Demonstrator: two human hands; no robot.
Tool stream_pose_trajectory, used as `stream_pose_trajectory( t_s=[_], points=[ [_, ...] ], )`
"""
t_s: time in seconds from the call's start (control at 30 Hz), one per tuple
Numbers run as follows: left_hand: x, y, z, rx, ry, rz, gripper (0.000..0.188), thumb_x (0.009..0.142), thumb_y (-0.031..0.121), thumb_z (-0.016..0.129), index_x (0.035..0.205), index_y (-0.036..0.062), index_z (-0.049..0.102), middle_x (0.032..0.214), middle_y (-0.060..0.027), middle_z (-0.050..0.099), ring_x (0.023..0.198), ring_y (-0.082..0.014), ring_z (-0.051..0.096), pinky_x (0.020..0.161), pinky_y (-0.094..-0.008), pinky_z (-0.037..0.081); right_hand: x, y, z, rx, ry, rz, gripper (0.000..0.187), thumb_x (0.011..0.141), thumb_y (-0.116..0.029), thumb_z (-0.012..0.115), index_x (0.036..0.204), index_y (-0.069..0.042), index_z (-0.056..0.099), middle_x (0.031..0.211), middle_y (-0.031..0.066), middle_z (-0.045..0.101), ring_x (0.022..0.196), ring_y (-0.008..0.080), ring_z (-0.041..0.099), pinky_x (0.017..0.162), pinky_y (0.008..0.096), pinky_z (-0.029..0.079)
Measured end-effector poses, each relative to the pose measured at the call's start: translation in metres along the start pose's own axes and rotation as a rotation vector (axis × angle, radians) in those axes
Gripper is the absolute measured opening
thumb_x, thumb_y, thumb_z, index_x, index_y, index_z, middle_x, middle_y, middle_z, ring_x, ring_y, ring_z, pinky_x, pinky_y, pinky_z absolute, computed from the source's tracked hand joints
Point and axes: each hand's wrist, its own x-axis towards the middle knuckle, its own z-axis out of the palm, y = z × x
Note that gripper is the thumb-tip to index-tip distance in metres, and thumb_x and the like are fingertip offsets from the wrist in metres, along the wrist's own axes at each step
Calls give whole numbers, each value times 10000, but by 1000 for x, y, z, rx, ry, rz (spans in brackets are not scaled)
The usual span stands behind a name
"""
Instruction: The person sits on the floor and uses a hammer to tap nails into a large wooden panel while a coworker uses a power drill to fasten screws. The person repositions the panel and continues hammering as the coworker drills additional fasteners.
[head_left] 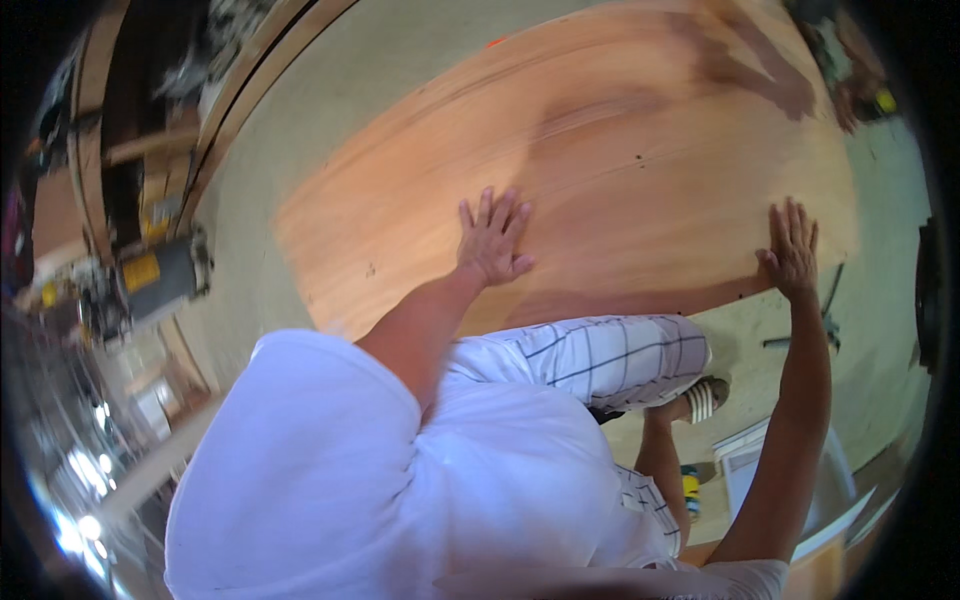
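A large sheet of plywood [400,210] stretches out before me, its reddish-brown face lit and partly covered by shadows. My left hand [492,240] lies flat on it near the middle of the near part, fingers spread and nothing in them. At the sheet's near right edge rests my right hand [791,250], palm down with the fingers stretched out. My plaid-clad leg [620,355] is against or close to the sheet's near edge; which of the two, I cannot tell.
Wooden shelving [150,145] with clutter stands at the left, beside a grey and yellow machine [160,275]. Another person's arm [855,60] is at the far right corner. A black stand [829,320], yellow tool [690,490] and white container [740,465] are on the right.
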Motion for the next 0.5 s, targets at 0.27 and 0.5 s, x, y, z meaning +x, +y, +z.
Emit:
stream_pose_trajectory(
  t_s=[0.27,0.5],
  points=[
    [-10,4,54,-17,543,204,963,851,715,481,1634,203,253,1718,-140,119,1554,-482,41,1139,-780,-14,-44,-62,-32,49,-240,623,717,991,-474,539,1630,-372,229,1711,91,194,1560,383,193,1205,690,143],
    [-13,12,55,-27,543,241,994,831,709,478,1629,160,254,1709,-166,130,1541,-520,38,1113,-805,-15,-60,-142,-31,532,-112,939,657,931,-427,636,1546,-324,429,1669,130,293,1512,391,308,1126,736,269]
  ],
)
